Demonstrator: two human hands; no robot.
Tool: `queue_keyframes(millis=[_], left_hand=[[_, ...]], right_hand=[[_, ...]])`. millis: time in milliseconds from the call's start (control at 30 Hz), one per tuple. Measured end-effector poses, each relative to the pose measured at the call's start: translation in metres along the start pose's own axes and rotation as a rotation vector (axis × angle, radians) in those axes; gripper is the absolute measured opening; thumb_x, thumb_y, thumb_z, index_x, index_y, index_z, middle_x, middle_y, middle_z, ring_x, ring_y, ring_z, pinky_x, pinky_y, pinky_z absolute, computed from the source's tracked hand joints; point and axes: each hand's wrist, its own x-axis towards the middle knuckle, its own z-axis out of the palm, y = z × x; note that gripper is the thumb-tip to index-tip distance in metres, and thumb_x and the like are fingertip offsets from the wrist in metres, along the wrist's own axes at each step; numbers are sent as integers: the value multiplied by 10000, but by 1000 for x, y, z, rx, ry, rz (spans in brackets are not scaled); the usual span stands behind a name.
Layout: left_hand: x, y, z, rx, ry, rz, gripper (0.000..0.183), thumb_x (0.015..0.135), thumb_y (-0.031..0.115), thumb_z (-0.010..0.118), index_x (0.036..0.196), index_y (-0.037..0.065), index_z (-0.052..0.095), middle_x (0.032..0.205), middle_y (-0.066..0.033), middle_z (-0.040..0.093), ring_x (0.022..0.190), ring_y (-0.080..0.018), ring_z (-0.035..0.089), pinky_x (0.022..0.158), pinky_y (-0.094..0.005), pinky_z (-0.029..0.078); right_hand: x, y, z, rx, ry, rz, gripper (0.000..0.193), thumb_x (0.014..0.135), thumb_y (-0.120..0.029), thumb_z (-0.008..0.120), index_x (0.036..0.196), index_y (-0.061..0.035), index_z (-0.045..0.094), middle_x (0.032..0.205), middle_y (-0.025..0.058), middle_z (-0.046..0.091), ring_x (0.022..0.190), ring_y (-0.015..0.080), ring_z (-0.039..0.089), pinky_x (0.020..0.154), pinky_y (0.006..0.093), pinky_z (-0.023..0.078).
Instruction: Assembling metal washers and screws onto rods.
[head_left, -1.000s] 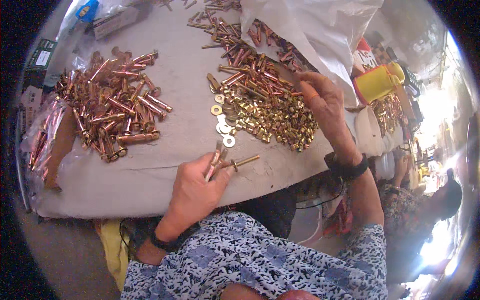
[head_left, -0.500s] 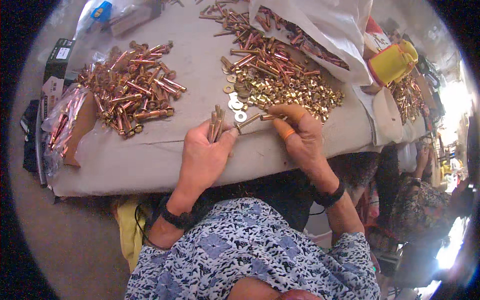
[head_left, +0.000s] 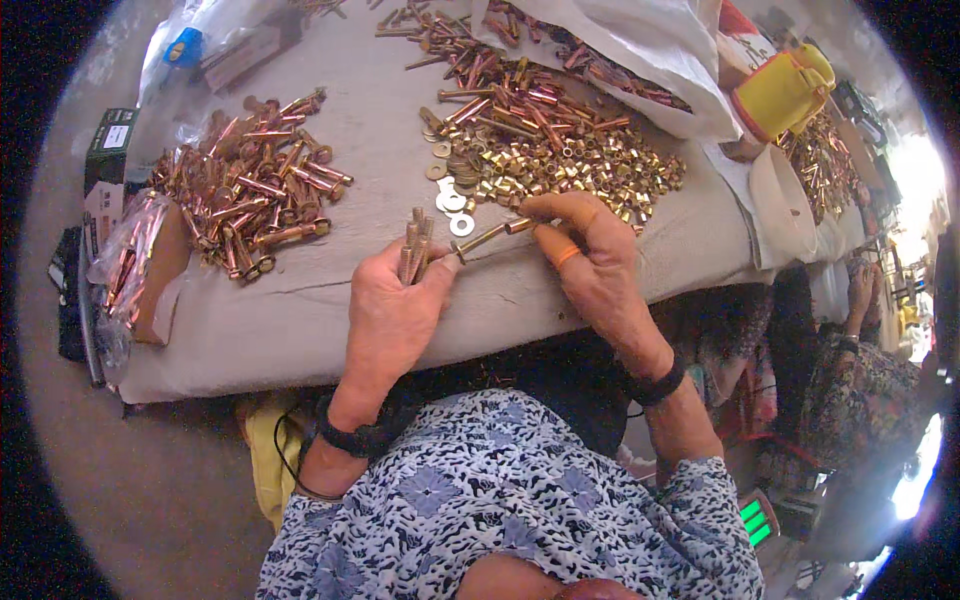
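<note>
My left hand point(head_left: 392, 315) is closed around several brass-coloured bolts point(head_left: 415, 245), whose threaded ends stand up from the fingers. Between its thumb and fingertips it also pinches a single bolt point(head_left: 484, 240), shaft pointing right, with a washer-like disc at the pinched end. My right hand point(head_left: 608, 270), with orange covers on thumb and forefinger, pinches a short metal sleeve point(head_left: 517, 225) at that bolt's free end. Whether the sleeve is around the shaft or only touching it, I cannot tell. Loose washers point(head_left: 461, 224) lie just beyond, beside a heap of small sleeves point(head_left: 590, 175).
A heap of assembled bolts point(head_left: 250, 190) lies left on the cloth-covered table point(head_left: 270, 345), next to an open carton point(head_left: 165, 290). Loose bolts point(head_left: 545, 100) and a white sack point(head_left: 650, 50) lie at the back. A yellow container point(head_left: 780, 95) stands at right; another person's arm point(head_left: 860, 300) shows beyond.
The whole view has shifted slightly, with the table's things appearing a little further left. Both hands keep their holds, and the bolt and sleeve still meet end to end.
</note>
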Motion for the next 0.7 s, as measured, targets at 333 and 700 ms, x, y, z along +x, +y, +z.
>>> queue_keyframes(millis=[333, 700], left_hand=[[0, -3, 0, 54, -16, 70, 123, 798, 113, 597, 798, -10, 595, 548, 22, 485, 498, -46, 418, 451, -241, 345], [-1, -6, 1, 217, -30, 173, 161, 803, 127, 601, 862, -23, 608, 553, 16, 480, 534, -55, 402, 481, -252, 357]], right_hand=[[0, 1, 1, -21, 58, -78, 176, 764, 14, 578, 926, -45, 616, 828, 107, 598, 755, 229, 589, 689, 301, 468], [-11, -3, -3, 327, -11, 244, 133, 801, -77, 588, 921, -29, 618, 801, 44, 629, 729, 124, 573, 649, 262, 457]])
